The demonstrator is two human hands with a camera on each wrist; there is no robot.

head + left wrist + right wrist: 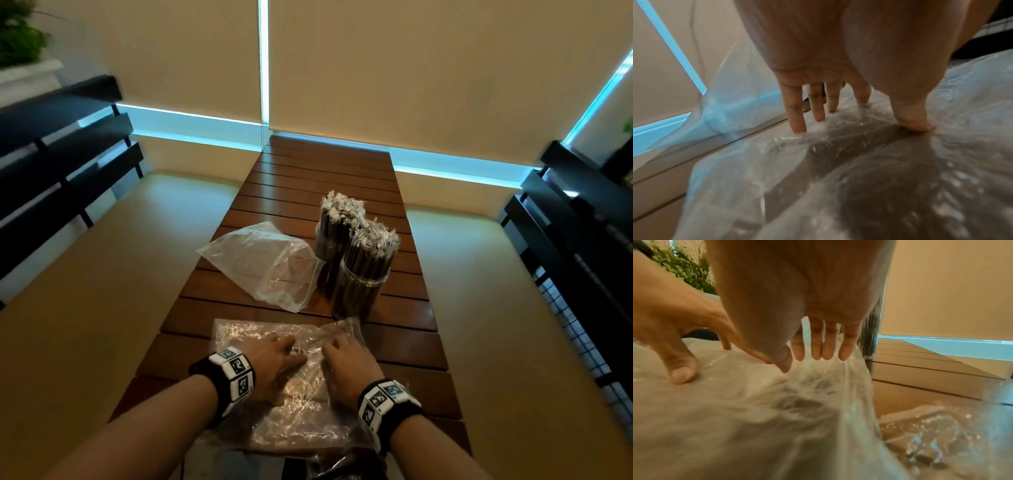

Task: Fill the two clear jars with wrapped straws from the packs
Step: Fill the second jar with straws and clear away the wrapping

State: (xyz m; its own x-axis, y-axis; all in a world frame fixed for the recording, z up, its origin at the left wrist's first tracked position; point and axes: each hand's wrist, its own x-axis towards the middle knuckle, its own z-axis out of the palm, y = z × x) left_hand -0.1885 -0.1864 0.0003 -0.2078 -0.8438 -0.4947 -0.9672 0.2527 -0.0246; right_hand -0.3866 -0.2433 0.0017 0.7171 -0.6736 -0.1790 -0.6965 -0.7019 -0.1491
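Note:
Two clear jars stand on the slatted wooden table [325, 164], the near jar [361, 284] and the far jar [330, 240], both packed with dark wrapped straws [373, 240] standing upright. A flattened clear plastic pack [301, 401] lies at the table's near end. My left hand [277, 353] and right hand [342, 356] rest side by side on it. In the left wrist view the left hand [875, 113] presses fingertips and thumb into the pack [838, 162]. The right hand [801, 363] does the same on the pack [777, 402], next to the near jar [869, 337].
A second crumpled clear pack [260, 263] lies left of the jars. Something dark in plastic [342, 466] shows at the table's near edge. Black slatted benches [61, 150] [575, 219] flank the table. A plant [17, 37] stands far left.

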